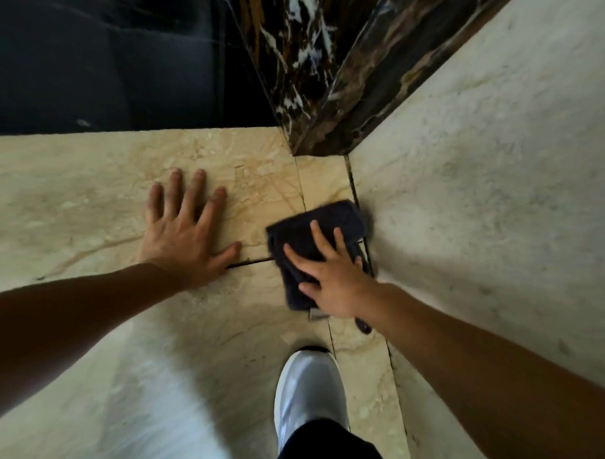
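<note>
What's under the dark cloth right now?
The dark cloth lies on the beige marble floor, across a tile joint beside the wall. The right hand presses it flat, so the floor beneath is hidden. A small grey piece shows at its near edge.

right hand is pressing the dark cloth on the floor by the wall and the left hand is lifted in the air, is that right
Not quite. The head view shows the left hand flat on the marble floor, fingers spread, not lifted in the air. The right hand does press the dark cloth on the floor by the wall.
</note>
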Demonstrator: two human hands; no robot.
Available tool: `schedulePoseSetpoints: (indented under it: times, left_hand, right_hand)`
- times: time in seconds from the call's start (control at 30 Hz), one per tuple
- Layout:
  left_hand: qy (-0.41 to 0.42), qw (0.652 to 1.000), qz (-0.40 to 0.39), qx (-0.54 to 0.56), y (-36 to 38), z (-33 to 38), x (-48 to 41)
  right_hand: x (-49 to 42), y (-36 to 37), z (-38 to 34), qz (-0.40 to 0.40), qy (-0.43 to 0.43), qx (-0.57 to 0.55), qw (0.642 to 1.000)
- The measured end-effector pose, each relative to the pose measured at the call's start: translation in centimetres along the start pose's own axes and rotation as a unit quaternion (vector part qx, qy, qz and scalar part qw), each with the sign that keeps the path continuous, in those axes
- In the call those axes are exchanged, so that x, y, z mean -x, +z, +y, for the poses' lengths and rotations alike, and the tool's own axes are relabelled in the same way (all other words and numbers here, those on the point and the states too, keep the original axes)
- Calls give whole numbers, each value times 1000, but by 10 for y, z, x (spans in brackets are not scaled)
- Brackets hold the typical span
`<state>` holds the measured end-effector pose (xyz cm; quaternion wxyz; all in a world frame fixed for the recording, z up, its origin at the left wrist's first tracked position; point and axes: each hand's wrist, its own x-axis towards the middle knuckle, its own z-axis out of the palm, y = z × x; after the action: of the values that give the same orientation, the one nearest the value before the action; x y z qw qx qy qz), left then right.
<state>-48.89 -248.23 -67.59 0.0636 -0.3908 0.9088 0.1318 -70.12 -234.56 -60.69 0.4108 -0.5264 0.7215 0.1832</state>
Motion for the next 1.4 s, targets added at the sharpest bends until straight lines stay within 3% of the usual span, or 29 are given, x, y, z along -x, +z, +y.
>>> schedulePoseSetpoints:
  times: [0.1,0.2,0.33,0.47,0.67,0.87,1.03,1.17,1.27,1.4]
  left_hand:
    - [-6,1000,-23,-15,-3,1,-1]
    - [-18,992,-121,-17,-14,0,-12]
    - [-37,975,-215,-26,-41,3,-22]
    - [-90,980,-158,83,-63,7,-13]
    - [-121,986,-111,6,-54,-21,0]
    - [-215,974,-36,69,-25,-49,7]
    - [-233,970,17,62,-6,-51,6]
    - [-242,967,25,71,-8,-51,7]
    - [-247,966,9,73,-11,-52,5]
    - [-246,967,-3,71,-14,-55,7]
  right_hand:
    - [5,0,3,-29,-13,0,999]
    - [-12,-20,7,-41,-27,5,999]
    - [-42,-40,-10,32,-18,-76,996]
    - [-28,-4,-29,143,-24,-52,988]
    - [-35,-13,-28,231,-66,15,971]
    - [-55,27,-25,265,-69,91,957]
    - [-125,-33,-56,242,-234,206,919]
    - [-221,-125,-128,329,-153,154,919]
    - [-265,-175,-162,332,-100,120,930]
    - [-215,-127,-134,368,-80,92,922]
